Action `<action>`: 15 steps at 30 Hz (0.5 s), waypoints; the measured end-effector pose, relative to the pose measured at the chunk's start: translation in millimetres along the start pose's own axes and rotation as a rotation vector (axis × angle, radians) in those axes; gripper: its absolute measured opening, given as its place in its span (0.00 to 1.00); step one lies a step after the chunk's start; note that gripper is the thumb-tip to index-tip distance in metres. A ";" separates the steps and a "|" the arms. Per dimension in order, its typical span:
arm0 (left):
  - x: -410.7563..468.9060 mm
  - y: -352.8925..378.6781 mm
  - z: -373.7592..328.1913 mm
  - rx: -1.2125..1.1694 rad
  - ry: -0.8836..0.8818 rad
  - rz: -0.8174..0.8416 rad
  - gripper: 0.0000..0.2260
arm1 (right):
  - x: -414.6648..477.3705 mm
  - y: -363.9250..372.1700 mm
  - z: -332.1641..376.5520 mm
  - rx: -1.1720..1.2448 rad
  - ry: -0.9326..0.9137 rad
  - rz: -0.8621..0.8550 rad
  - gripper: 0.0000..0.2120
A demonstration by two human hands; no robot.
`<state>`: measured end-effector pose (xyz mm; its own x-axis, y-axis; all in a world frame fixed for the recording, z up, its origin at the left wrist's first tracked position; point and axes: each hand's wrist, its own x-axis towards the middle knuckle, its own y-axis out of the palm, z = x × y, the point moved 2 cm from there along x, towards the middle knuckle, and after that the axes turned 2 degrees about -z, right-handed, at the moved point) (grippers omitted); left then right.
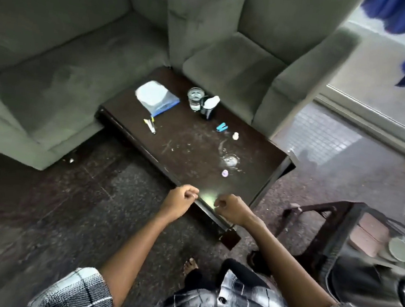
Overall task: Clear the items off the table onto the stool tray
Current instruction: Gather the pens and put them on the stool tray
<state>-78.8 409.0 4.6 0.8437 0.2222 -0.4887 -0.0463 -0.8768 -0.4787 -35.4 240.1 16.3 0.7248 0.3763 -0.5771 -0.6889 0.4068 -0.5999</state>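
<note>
here, the left hand (180,199) and the right hand (231,208) hover side by side over the near edge of the worktop (197,150), low in the centre of the frame. fingers are curled in, gripping nothing that shows; likely poised to reach. both forearms stretch forward. the things to clear lie further up: a purple bit (224,172) nearest, then a small blue stapler (221,127), pens (150,125), a plastic bag (156,98) and a glass (195,99) beside a black cup (208,111). the stool tray (346,229) waits at lower right, bearing plates (400,249).
</note>
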 end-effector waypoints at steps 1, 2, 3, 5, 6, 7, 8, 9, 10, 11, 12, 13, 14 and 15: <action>1.6 -8.2 4.6 -0.013 -0.008 -0.012 0.10 | 5.2 2.7 7.1 -0.009 -0.007 0.016 0.10; 3.7 -15.3 8.1 -0.027 -0.015 -0.024 0.10 | 10.6 4.7 13.3 -0.018 -0.016 0.038 0.10; 6.3 -21.4 10.9 -0.041 -0.022 -0.035 0.10 | 16.6 6.6 18.6 -0.027 -0.027 0.059 0.10; 13.7 -32.3 13.1 -0.069 -0.031 -0.058 0.10 | 30.7 7.6 28.3 -0.041 -0.033 0.090 0.10; 18.7 -37.4 13.6 -0.078 -0.033 -0.064 0.09 | 39.1 7.2 32.4 -0.038 -0.027 0.097 0.10; 24.4 -43.1 14.0 -0.085 -0.037 -0.066 0.09 | 48.7 6.6 36.2 -0.032 -0.023 0.099 0.10; 31.9 -48.9 15.1 -0.092 -0.039 -0.068 0.09 | 58.8 5.9 41.3 -0.027 -0.015 0.100 0.09; 40.0 -55.4 15.7 -0.098 -0.044 -0.068 0.09 | 71.6 6.0 45.2 -0.024 -0.014 0.096 0.07; 49.7 -62.3 16.4 -0.103 -0.048 -0.072 0.09 | 84.7 5.9 50.4 -0.020 -0.010 0.096 0.06; 60.2 -70.2 16.6 -0.101 -0.054 -0.078 0.09 | 99.4 6.4 55.3 -0.011 -0.009 0.095 0.06; 72.2 -78.5 16.5 -0.093 -0.056 -0.085 0.09 | 114.1 5.5 61.6 -0.002 0.002 0.098 0.09; 83.7 -88.2 15.3 -0.077 -0.061 -0.094 0.09 | 129.5 4.9 66.8 0.003 0.004 0.102 0.11; 95.3 -97.5 14.2 -0.067 -0.070 -0.099 0.09 | 143.2 3.1 72.9 0.000 0.010 0.115 0.13; 106.2 -107.7 11.6 -0.056 -0.079 -0.097 0.09 | 156.9 1.0 79.4 -0.005 -0.001 0.128 0.13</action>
<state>9.5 532.0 -4.2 0.7982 0.3376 -0.4990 0.0649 -0.8716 -0.4859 78.3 365.7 -30.8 0.6311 0.4253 -0.6487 -0.7757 0.3514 -0.5242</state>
